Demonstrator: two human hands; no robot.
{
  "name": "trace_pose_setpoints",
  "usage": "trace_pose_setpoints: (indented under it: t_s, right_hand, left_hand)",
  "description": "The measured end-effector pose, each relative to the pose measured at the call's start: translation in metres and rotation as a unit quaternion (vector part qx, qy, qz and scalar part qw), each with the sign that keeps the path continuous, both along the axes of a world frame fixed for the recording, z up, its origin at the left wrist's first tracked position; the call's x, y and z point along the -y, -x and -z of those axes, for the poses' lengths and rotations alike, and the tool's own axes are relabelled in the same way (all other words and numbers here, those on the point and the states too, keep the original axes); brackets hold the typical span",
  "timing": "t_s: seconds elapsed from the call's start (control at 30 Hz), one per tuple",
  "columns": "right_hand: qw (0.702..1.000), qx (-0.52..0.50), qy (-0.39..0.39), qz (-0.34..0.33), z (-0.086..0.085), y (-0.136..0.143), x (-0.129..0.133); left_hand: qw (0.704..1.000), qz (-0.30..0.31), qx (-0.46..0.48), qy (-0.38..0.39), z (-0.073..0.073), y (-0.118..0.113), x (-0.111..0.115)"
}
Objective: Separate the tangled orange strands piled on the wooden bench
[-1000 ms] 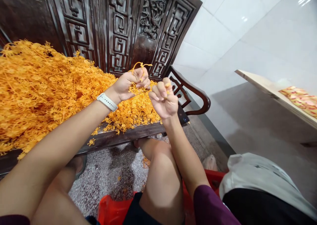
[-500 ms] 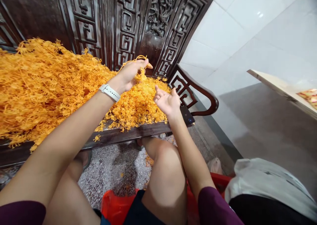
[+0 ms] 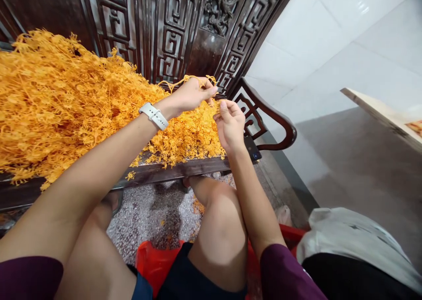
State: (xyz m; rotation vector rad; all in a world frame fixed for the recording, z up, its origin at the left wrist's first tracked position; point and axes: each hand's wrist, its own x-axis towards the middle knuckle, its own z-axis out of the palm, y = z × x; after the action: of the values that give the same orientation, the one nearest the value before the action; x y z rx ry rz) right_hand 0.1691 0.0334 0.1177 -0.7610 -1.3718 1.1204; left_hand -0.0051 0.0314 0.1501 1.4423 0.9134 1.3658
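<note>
My left hand (image 3: 198,93), with a pale watch strap on its wrist, is closed on an orange plastic strand (image 3: 170,86). The strand loops over the back of the hand and past the fingertips. Close by on the right, my right hand (image 3: 232,126) has its thumb and fingers pinched together near the left fingertips. What lies in that pinch is too small to make out. Below both hands spreads a heap of small orange spidery plastic pieces (image 3: 184,137). A larger pile of orange branching plastic strands (image 3: 72,102) rises to the left.
The heaps lie on a dark carved wooden bench (image 3: 165,172) with a curved armrest (image 3: 280,124). A dark phone-like object (image 3: 253,149) rests by the armrest. Under me is a red stool (image 3: 154,260). A whitish cloth (image 3: 349,234) is at lower right, a board edge (image 3: 379,115) above it.
My left hand has moved right with the strand. My right hand, open with the palm up before, has risen and pinched its fingers beside the left fingertips.
</note>
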Motion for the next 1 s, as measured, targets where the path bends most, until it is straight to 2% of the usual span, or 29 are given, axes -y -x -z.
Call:
trace_pose_setpoints:
  t_s: [0.1,0.2,0.37,0.47,0.6,0.73,0.87,1.0]
  right_hand:
    - [0.999,-0.034,0.027,0.006,-0.002,-0.007,-0.004]
    - [0.998,-0.047,0.033,0.008,-0.002,-0.006,-0.004]
    - [0.999,-0.024,0.019,0.011,0.002,0.003,0.001]
    - [1.0,-0.018,0.005,0.005,0.004,0.007,0.002]
    - [1.0,-0.002,0.003,-0.017,0.003,0.009,0.004]
    - [0.999,-0.011,0.008,-0.031,0.001,0.008,0.007]
    - [0.998,-0.044,0.013,-0.044,0.002,0.006,0.007]
    - [0.993,-0.08,0.045,-0.078,0.001,0.006,0.007]
  left_hand:
    - [0.998,0.035,-0.056,0.023,-0.001,0.009,0.005]
    - [0.993,0.058,-0.093,0.037,0.008,0.011,0.006]
    - [0.997,0.075,-0.021,-0.005,0.023,0.002,0.0]
    - [0.998,0.05,0.001,-0.022,0.02,-0.001,0.0]
    - [0.999,0.052,0.009,-0.012,0.015,0.0,0.001]
    - [0.999,0.046,0.022,0.01,0.017,0.005,-0.001]
    - [0.996,0.091,0.023,0.015,0.019,0.006,0.0]
    - [0.989,0.123,0.078,0.02,0.018,0.001,0.004]
